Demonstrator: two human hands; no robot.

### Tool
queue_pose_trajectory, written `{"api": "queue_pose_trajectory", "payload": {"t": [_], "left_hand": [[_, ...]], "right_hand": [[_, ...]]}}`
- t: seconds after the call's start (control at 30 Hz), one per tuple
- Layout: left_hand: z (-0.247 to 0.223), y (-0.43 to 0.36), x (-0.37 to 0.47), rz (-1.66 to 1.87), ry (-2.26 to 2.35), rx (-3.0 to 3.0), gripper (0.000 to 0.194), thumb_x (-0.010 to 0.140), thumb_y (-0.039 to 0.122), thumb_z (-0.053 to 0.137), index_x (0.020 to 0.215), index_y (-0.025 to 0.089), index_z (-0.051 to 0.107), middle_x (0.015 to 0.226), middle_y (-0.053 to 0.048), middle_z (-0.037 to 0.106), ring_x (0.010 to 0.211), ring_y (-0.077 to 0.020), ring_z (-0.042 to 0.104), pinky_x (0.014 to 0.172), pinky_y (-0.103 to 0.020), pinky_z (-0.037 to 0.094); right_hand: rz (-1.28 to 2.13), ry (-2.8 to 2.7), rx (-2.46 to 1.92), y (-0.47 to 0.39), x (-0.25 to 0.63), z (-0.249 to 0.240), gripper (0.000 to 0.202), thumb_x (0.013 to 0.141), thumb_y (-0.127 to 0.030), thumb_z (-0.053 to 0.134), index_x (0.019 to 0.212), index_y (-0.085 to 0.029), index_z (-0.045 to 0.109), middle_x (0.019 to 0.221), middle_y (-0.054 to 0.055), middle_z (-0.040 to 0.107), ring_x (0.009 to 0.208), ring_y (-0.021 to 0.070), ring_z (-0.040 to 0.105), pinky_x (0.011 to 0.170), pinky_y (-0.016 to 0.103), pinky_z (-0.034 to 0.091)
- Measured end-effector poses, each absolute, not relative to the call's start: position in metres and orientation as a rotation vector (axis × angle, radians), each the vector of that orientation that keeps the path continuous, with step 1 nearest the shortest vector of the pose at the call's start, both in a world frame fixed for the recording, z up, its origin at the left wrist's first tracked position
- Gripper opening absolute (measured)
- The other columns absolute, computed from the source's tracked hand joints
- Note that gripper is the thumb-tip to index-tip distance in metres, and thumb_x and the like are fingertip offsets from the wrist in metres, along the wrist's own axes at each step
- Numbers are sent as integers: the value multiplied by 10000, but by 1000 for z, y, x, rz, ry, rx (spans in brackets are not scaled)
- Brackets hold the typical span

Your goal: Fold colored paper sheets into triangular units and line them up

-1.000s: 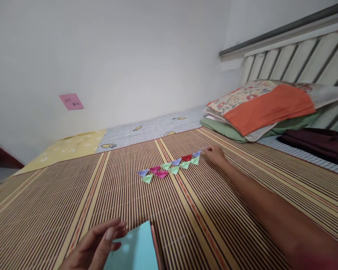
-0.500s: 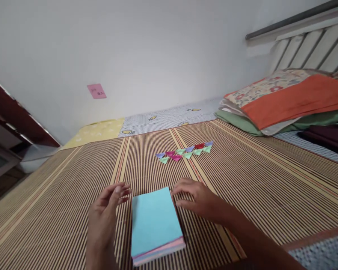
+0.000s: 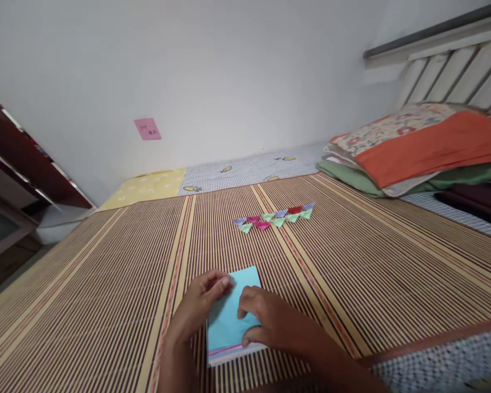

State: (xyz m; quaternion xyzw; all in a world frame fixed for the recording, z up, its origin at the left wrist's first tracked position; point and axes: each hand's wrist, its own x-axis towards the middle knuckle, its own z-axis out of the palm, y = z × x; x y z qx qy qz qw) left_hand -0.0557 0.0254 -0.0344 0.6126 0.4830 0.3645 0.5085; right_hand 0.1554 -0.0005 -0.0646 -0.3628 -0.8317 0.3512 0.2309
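Note:
A stack of coloured paper (image 3: 225, 327), light blue on top with pink and pale sheets at its near edge, lies on the striped mat (image 3: 118, 284). My left hand (image 3: 207, 297) rests at the stack's upper left, fingers curled and thumb near the fingertips; whatever may be between them is too small to tell. Over the right side of the stack is my right hand (image 3: 262, 319), its fingers bent and apart, thumb at the near right edge. Beyond the stack lie two rows of small folded paper triangles (image 3: 279, 222) in green, pink, red and lilac.
Folded bedding with an orange and floral pillow (image 3: 429, 147) is at the back right, beside a dark folded cloth (image 3: 478, 202). A white radiator (image 3: 454, 73) stands behind. A pink note (image 3: 147, 129) is on the wall.
Both hands have moved in from beside the stack onto it. My left hand's fingers have curled in. The view has shifted slightly.

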Motion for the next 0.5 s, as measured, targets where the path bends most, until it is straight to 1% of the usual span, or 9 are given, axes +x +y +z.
{"api": "queue_pose_trajectory", "payload": {"t": [0.1,0.2,0.3,0.33,0.4,0.43,0.47,0.5], "left_hand": [[-35,26,-54,884,1169,1454,341,834,524,731,848,184,759,788,-54,737,787,-214,664,744,-319,505],[-36,27,-51,903,1175,1422,369,801,544,757,842,178,772,774,-63,750,772,-225,680,725,-329,521],[-36,27,-52,989,1200,1383,371,771,529,796,825,162,777,761,-82,766,754,-241,700,707,-338,536],[-36,28,-54,1059,1220,1361,374,791,532,780,853,163,775,788,-86,776,777,-245,711,728,-344,543],[-33,28,-59,1260,1266,1303,394,885,558,673,975,184,759,916,-86,795,902,-245,726,841,-360,544],[-32,28,-62,1381,1280,1261,418,945,574,579,1055,203,739,1009,-80,794,999,-236,719,929,-367,523],[-30,28,-63,1483,1285,1232,431,973,577,528,1112,218,721,1077,-73,786,1082,-227,700,997,-365,492],[-28,28,-63,1568,1270,1199,427,981,564,530,1156,219,709,1138,-77,776,1139,-228,683,1028,-366,478]], "right_hand": [[1071,-2210,-958,7,158,-67,281,674,-258,944,859,-167,753,917,15,663,891,205,631,804,286,445],[1198,-2126,-895,11,157,-68,154,733,-203,889,727,-174,737,813,-21,651,799,159,628,751,247,428],[1275,-2011,-883,11,161,-61,119,785,-123,784,703,-168,710,748,-29,638,757,148,607,722,246,402],[1286,-1960,-893,11,164,-56,105,800,-116,749,721,-166,700,738,-29,630,737,144,590,703,248,390],[1293,-1834,-912,15,174,-42,87,856,-148,671,772,-170,666,725,-32,595,679,132,536,642,246,358],[1288,-1763,-911,18,181,-33,100,894,-199,641,797,-177,639,724,-35,567,665,129,508,618,243,348],[1275,-1682,-907,21,187,-25,146,936,-270,603,814,-188,603,719,-39,533,645,126,479,596,240,339],[1264,-1612,-897,25,192,-17,197,962,-342,586,826,-199,570,716,-45,508,631,123,453,585,239,333]]}}
